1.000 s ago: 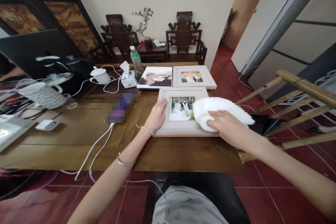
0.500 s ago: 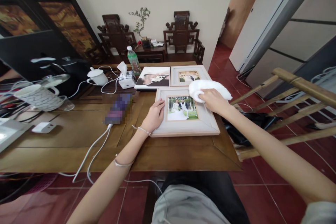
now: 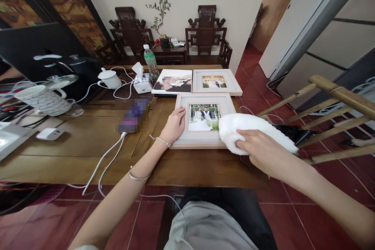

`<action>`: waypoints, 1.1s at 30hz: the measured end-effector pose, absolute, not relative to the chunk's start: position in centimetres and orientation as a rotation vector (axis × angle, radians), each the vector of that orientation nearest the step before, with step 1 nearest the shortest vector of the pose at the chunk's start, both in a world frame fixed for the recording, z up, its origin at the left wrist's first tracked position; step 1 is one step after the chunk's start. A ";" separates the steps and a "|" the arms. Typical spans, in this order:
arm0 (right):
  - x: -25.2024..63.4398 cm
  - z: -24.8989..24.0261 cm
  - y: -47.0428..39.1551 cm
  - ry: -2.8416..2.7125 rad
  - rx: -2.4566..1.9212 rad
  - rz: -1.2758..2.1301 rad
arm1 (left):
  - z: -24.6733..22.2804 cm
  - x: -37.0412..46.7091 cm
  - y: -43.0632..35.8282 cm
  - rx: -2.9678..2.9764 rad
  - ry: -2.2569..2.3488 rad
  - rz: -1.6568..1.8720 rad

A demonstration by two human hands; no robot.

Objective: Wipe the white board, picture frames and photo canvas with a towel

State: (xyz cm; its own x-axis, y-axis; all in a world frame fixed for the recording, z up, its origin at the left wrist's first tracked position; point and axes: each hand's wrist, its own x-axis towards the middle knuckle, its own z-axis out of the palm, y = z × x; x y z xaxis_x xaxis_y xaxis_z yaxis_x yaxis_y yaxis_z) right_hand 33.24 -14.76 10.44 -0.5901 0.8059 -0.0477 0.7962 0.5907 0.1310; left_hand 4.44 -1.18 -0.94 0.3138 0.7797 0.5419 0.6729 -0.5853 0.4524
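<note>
A pale wooden picture frame (image 3: 183, 140) with a photo of a couple in it lies flat near the table's front edge. My left hand (image 3: 174, 124) grips its left side, fingers resting over the border. In my right hand (image 3: 253, 144) is a bunched white fluffy cloth (image 3: 231, 125), pressed at the frame's lower right corner, which it hides. Part of the cloth trails off to the right. Behind lie a second picture frame (image 3: 198, 89) and a white-edged photo panel (image 3: 172, 72), side by side.
On the wooden table (image 3: 88, 164) at left are a phone (image 3: 133, 115) on a white cable, a charger (image 3: 49, 133), a patterned mug (image 3: 41, 99), a lidded cup (image 3: 109, 79), a tissue box (image 3: 143, 84) and a green bottle (image 3: 150, 60). A bamboo rack (image 3: 336, 90) stands right.
My right hand has moved the cloth from the frame's upper right side down and toward me, to the lower right corner. My left hand stays on the left side.
</note>
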 end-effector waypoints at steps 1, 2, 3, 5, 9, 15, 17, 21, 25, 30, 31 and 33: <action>33.1 10.7 -14.1 2.685 1.402 0.142 | -0.9 4.4 -1.2 2.427 1.349 1.127; 32.9 10.8 -13.1 2.668 1.437 0.159 | -0.8 4.4 -1.2 2.427 1.348 1.125; 32.7 10.8 -11.9 2.665 1.467 0.199 | -0.7 4.4 -1.2 2.428 1.347 1.122; 32.3 10.4 -8.7 2.698 1.510 0.349 | -0.5 4.4 -1.3 2.429 1.346 1.112; 31.4 8.3 -2.2 2.755 1.545 0.536 | -0.3 4.2 -1.4 2.432 1.346 1.100; 30.3 6.2 -1.6 2.685 1.462 0.462 | -0.3 4.2 -1.4 2.433 1.346 1.112; 30.2 6.7 -4.2 2.689 1.419 0.392 | -0.5 4.3 -1.3 2.422 1.345 1.121; 29.8 9.2 -10.5 2.699 1.242 0.182 | -0.6 4.3 -1.2 2.393 1.338 1.122; 28.5 11.2 -14.5 2.750 1.146 0.039 | -0.5 4.2 -1.2 2.421 1.336 1.107; 27.6 9.4 -12.7 2.720 1.310 0.083 | -0.1 4.1 -1.3 2.453 1.279 1.068; 27.7 8.7 -11.4 2.713 1.356 0.129 | 0.0 4.1 -1.3 2.450 1.272 1.060; 28.4 7.4 -8.2 2.689 1.450 0.234 | 0.2 4.1 -1.4 2.447 1.268 1.055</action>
State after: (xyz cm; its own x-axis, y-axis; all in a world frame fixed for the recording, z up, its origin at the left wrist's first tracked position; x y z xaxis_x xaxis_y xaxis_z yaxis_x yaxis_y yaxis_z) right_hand 28.40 -8.20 7.36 -0.5498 0.8353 0.0039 0.8234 0.5412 0.1709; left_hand 4.07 -1.39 0.21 0.3809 0.7737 0.5062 0.6382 -0.6162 0.4616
